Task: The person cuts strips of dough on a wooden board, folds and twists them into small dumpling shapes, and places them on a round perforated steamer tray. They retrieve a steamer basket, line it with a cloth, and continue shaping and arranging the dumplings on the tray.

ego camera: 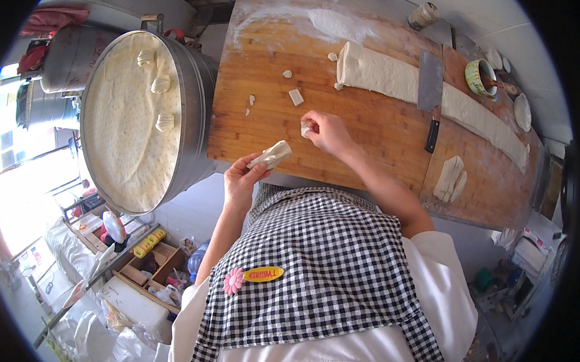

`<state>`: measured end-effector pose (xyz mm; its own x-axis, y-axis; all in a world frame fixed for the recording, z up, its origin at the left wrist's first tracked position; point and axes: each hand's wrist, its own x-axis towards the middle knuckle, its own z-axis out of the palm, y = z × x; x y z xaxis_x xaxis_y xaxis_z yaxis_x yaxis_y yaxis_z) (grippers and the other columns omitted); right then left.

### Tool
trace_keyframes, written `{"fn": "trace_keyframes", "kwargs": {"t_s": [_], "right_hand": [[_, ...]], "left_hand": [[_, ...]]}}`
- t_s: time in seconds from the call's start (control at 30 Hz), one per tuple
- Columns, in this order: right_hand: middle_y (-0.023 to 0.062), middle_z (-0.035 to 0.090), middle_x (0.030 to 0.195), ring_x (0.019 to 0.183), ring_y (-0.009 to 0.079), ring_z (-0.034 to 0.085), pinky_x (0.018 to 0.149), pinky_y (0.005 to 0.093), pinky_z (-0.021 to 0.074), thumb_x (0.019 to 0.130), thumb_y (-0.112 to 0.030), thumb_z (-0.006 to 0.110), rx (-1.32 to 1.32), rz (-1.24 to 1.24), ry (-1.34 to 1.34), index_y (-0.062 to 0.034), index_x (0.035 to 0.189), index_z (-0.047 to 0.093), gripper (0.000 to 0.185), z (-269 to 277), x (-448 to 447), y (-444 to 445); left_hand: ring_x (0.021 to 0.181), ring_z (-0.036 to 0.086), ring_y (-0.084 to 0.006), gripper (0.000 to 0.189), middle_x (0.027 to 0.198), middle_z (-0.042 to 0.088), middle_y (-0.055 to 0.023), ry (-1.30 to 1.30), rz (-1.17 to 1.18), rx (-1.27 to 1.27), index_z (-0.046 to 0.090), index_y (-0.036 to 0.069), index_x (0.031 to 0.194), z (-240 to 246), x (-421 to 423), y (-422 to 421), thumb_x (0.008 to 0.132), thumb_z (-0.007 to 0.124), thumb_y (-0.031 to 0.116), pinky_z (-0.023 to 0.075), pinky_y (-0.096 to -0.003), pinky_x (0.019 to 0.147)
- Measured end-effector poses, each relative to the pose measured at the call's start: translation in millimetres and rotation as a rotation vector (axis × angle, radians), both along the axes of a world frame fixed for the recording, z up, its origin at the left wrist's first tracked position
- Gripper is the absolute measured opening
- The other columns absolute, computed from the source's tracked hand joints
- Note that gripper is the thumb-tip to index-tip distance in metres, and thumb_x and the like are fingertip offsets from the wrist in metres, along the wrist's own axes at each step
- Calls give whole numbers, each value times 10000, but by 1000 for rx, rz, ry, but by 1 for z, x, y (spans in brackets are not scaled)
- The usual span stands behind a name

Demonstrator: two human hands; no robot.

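Observation:
My left hand (243,179) grips a folded piece of dough (271,154) just past the front edge of the wooden board (363,150). Over the board, my right hand (326,130) pinches a small bit of dough (304,129) between thumb and fingers. A small square dough piece (296,97) lies behind that hand, with dough scraps (287,74) farther back. A long flat strip of dough (382,71) runs across to the right, and a cleaver (430,80) rests flat over it, its black handle towards me.
On the left stands a large round steamer (194,101) lined with cloth (124,122), bearing three shaped dough rolls (165,122). Cut dough strips (449,179) lie at the right of the board. Flour (336,24) covers its back, and a bowl (478,77) with a handled tool stands back right.

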<state>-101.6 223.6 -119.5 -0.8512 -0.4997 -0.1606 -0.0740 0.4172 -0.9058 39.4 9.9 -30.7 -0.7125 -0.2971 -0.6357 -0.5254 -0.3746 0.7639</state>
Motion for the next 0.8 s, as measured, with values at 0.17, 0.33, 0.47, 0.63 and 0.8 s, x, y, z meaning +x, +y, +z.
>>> {"fn": "trace_keyframes", "kwargs": {"t_s": [0.17,0.33,0.47,0.63,0.8], "right_hand": [[119,676,895,761,303,644,693,407,520,760,-111,729,118,7,312,-60,894,678,152,-4,-2,-13],[62,692,979,763,208,642,709,332,526,820,-78,695,-190,-21,-364,-69,965,680,146,14,1,-17],[1,668,1001,791,144,621,738,290,527,856,-38,649,-655,-117,-895,-75,1075,660,222,40,19,-27],[29,663,1052,911,182,635,819,300,528,845,-12,653,-571,-167,-350,-82,1236,620,398,66,25,-36],[121,617,1179,1076,280,634,901,347,532,832,-30,689,-256,169,313,-104,1341,566,529,87,5,-10]], "left_hand": [[888,676,-150,315,1040,704,-100,92,23,30,651,-10,1168,2,-10,1,885,733,101,574,-279,814],[947,643,-114,336,1059,707,-58,263,29,125,659,14,1183,12,-29,12,881,746,135,526,-275,877],[1056,627,-136,361,1152,685,-70,376,-7,28,641,2,1221,18,-45,26,903,725,151,453,-305,1025],[1088,631,-185,410,1235,645,-92,111,-98,194,582,1,1306,26,-48,25,944,670,173,538,-346,936],[1048,649,-179,414,1163,679,-101,46,-61,65,611,-22,1267,32,-45,19,921,704,184,556,-315,896]]}}
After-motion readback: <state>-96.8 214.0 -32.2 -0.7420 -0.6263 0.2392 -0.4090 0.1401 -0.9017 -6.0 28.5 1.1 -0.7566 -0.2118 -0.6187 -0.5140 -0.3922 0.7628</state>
